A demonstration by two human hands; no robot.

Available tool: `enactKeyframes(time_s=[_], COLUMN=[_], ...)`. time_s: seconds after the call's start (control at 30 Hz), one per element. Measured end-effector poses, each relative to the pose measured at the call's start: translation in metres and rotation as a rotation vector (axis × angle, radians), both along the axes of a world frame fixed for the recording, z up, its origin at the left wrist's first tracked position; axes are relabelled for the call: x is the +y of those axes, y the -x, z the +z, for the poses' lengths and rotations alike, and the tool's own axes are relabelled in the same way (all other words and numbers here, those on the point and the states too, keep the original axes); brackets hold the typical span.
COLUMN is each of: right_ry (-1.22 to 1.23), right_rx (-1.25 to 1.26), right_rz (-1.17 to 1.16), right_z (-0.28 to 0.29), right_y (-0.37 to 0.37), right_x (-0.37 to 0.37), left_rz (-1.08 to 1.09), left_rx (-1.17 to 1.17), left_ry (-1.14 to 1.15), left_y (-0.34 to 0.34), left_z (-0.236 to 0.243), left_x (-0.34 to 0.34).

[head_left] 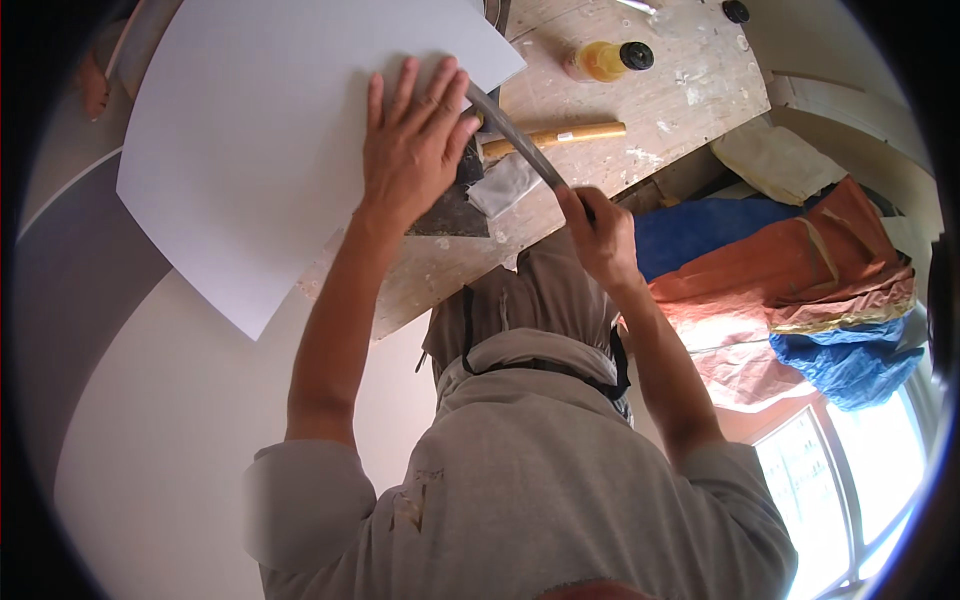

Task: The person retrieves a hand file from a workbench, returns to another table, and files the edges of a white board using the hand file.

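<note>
A large white sheet [260, 150] lies over the left part of the wooden worktop. My left hand [412, 150] rests flat on it near the right edge, fingers apart, holding nothing. In my right hand [600, 237] is the near end of a long grey file-like bar [518, 140], fingers wrapped round it. The bar slants up to the left, and its far end meets the sheet's right edge beside my left fingertips. Whether that end passes under the sheet, I cannot tell. Beneath the bar lie a wooden handle [590, 131] and a whitish cloth [502, 186].
On the paint-spotted worktop [690, 95] lies a black-capped bottle of yellow liquid [600, 62], with a small black cap [735, 11] farther off. A dark flat plate [450, 221] sits near the front edge. Orange sacking [760, 250] and blue sheeting [845, 360] are heaped at right.
</note>
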State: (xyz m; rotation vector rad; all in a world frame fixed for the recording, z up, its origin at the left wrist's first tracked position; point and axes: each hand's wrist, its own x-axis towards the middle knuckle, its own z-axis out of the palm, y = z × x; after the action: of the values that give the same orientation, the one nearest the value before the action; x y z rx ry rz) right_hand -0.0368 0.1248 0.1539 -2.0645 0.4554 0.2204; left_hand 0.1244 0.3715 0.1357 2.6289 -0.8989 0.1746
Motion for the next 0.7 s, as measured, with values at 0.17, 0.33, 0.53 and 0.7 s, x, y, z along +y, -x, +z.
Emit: enactKeyframes(time_s=[0.17, 0.33, 0.53, 0.7], right_ry=[0.063, 0.015, -0.041, 0.001], right_rx=[-0.031, -0.062, 0.093, 0.052], right_rz=[0.035, 0.032, -0.059, -0.013], right_z=[-0.026, -0.009, 0.0, -0.003], right_y=[-0.085, -0.098, 0.007, -0.022], right_x=[0.009, 0.013, -0.009, 0.001], left_rz=[0.036, 0.023, -0.044, -0.018], left_rx=[-0.102, -0.026, 0.055, 0.021], left_ry=[-0.039, -0.1, -0.011, -0.065], left_y=[-0.073, -0.082, 0.005, -0.018], left_z=[0.001, 0.02, 0.005, 0.001], left_x=[0.006, 0.011, -0.005, 0.002])
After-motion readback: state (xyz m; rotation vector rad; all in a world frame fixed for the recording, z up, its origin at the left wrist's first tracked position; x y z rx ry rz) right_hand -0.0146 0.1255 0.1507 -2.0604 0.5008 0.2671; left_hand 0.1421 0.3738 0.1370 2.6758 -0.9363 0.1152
